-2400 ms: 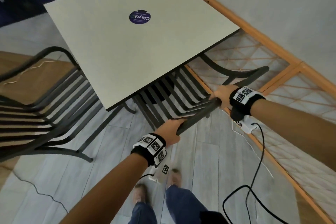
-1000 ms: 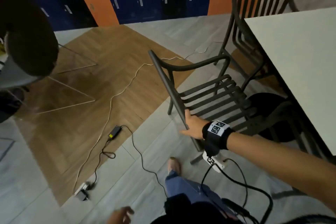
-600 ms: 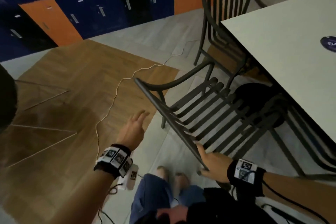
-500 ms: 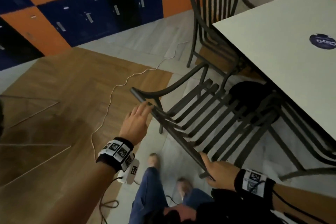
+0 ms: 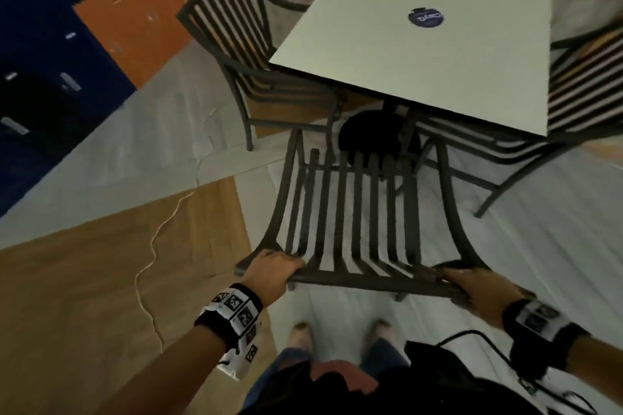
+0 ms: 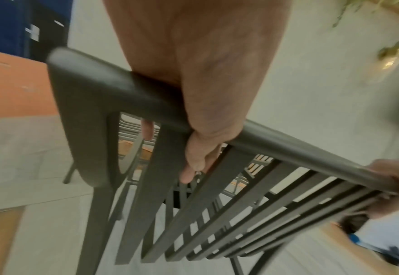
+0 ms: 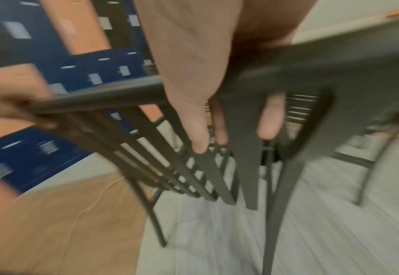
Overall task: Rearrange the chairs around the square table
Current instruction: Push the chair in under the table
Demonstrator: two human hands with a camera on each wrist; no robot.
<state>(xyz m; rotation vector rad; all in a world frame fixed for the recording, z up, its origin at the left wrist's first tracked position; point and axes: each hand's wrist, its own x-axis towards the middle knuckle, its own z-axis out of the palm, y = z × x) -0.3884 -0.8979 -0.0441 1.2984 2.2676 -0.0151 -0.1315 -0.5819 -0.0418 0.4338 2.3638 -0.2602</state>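
A dark metal slatted chair (image 5: 350,212) stands right in front of me, its seat facing the square pale table (image 5: 371,54). My left hand (image 5: 274,268) grips the left end of its top rail; in the left wrist view the fingers (image 6: 194,163) curl over the rail (image 6: 288,148) and between the slats. At the rail's right end my right hand (image 5: 470,286) holds on, its fingers (image 7: 198,134) hooked down over the rail (image 7: 335,70). The chair's front edge sits near the table's round black base (image 5: 374,138).
A second slatted chair (image 5: 236,27) is tucked at the table's left side, a third (image 5: 586,84) at its right. A blue round sticker (image 5: 425,17) marks the tabletop. A thin white cable (image 5: 151,246) runs over the wooden floor patch. Blue and orange lockers (image 5: 67,44) line the left.
My left hand has come onto the chair's top rail, joining the right. The chair, earlier skewed beside the table, now faces it squarely, and my view has swung toward the table.
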